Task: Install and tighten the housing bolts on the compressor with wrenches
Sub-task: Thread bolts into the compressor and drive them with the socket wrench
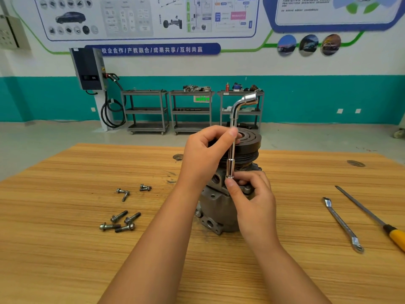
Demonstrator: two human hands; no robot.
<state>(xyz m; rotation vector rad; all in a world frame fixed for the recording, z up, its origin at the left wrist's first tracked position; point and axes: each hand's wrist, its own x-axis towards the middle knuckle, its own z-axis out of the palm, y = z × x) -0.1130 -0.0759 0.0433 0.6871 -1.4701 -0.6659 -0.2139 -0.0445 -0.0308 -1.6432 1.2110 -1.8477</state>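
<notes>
Head view: left hand (205, 155) and right hand (252, 199) pinch wrench (234, 119) (upright).

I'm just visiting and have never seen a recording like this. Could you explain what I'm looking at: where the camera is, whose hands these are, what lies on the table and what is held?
There is no robot here. A person works with bare hands, and the single picture comes from a camera worn on their head, looking forward and down. On the wooden table sits a grey metal compressor with a dark pulley at its far end. The left hand grips the shaft of an L-shaped socket wrench, held upright, while the right hand pinches its lower end at the compressor. Loose bolts lie to the left. A flat wrench and a yellow-handled screwdriver lie to the right.
</notes>
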